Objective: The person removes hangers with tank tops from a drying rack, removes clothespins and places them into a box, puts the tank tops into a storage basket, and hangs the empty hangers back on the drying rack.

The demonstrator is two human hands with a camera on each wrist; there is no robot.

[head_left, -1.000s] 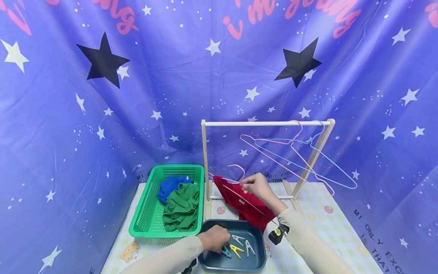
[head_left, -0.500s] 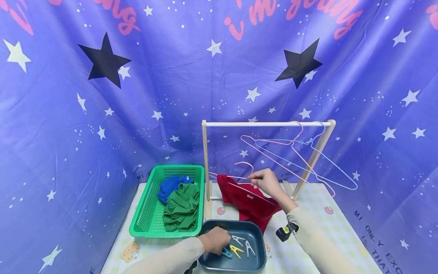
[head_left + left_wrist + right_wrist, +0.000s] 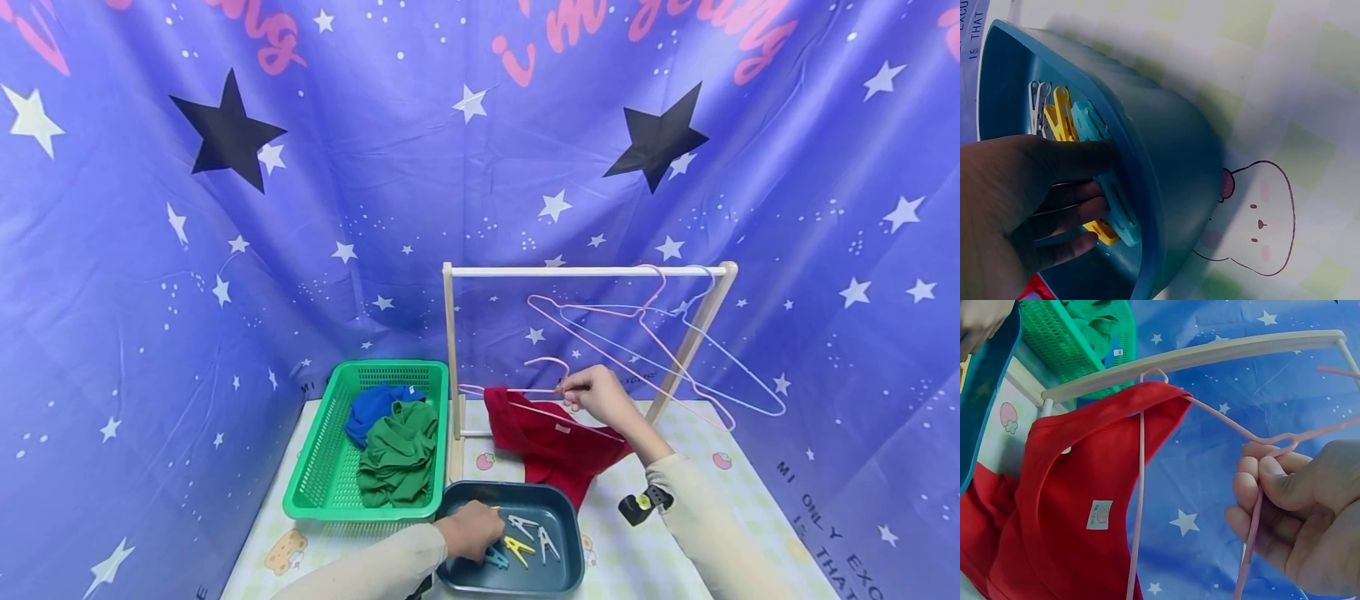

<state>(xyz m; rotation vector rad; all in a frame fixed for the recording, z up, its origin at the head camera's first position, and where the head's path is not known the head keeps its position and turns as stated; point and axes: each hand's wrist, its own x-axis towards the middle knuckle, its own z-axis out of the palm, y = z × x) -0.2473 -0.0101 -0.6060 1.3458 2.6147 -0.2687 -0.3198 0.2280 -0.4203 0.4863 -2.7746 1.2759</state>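
My right hand [image 3: 600, 395] pinches a pink clothes hanger [image 3: 1225, 420] just below its hook. On the hanger hangs a red shirt [image 3: 1094, 481], draped loosely with a white label at the neck. One end of the hanger pokes out past the cloth. My left hand [image 3: 1016, 194] is down inside a dark blue bin [image 3: 450, 575], thumb and fingers around a teal clothespin [image 3: 1124, 219]. The thumb hides part of that clothespin. A second teal clothespin [image 3: 1089, 119], yellow clothespins [image 3: 517, 548] and white clothespins [image 3: 547, 542] lie near it in the bin.
A clothes rack [image 3: 585, 272] stands behind the shirt, with another pink hanger [image 3: 600, 310] and a light blue hanger [image 3: 738, 367] on its bar. Left of it, a green basket [image 3: 307, 475] contains a blue garment [image 3: 371, 411] and a green garment [image 3: 397, 454].
My right hand has moved to the right and slightly up with the hanger, and the red shirt has shifted along with it. My left hand has stayed in the bin.
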